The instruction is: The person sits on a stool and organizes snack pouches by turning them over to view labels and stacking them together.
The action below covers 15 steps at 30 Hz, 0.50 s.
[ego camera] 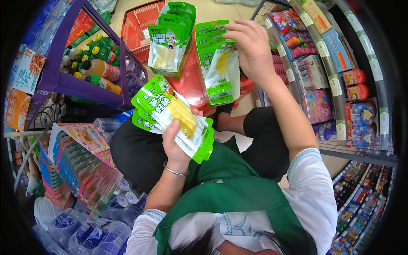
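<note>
My left hand is closed around a fanned stack of green-and-white snack packets with yellow contents showing through clear windows. In front of me, my right hand is raised, fingers spread, at the upper right edge of an open display box of similar green packets. Its fingertips are by the packets' top edges; whether they touch one is unclear. A second box of green packets with pale contents stands to its left. Both boxes rest on a red plastic surface.
A red plastic basket sits beyond the boxes. On the left is a purple display rack of bottles, with hanging toy packs and wrapped drinks nearer. Wire shelves with sweets stand on the right.
</note>
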Motion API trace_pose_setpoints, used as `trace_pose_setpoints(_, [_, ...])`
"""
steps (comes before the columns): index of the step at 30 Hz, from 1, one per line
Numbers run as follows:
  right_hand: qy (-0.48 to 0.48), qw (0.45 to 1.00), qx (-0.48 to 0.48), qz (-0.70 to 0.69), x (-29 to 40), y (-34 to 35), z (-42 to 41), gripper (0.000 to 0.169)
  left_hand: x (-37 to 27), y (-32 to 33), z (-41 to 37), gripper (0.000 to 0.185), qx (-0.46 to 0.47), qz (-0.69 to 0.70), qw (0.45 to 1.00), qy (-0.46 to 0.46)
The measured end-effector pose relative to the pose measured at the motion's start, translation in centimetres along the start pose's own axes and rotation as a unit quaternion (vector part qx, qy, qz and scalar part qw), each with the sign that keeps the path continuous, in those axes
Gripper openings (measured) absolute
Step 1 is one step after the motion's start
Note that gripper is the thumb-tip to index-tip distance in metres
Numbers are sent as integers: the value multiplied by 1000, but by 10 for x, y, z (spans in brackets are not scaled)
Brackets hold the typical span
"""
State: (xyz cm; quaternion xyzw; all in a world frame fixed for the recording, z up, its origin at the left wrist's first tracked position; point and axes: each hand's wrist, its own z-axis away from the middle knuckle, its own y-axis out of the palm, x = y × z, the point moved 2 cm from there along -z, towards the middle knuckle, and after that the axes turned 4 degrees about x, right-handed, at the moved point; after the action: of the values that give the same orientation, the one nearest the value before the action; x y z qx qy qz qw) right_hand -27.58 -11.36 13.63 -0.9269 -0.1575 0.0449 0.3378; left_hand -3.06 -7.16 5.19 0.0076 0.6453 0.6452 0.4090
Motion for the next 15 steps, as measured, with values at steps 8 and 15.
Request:
trace_pose_setpoints(8, [226, 548, -108, -799, -45, -33, 19, 28, 9, 3, 2, 59, 39, 10, 998, -44])
trace_pose_setpoints(15, [142, 310, -64, -938, -26, -5, 20, 43, 20, 10, 6, 61, 78, 2, 995, -69])
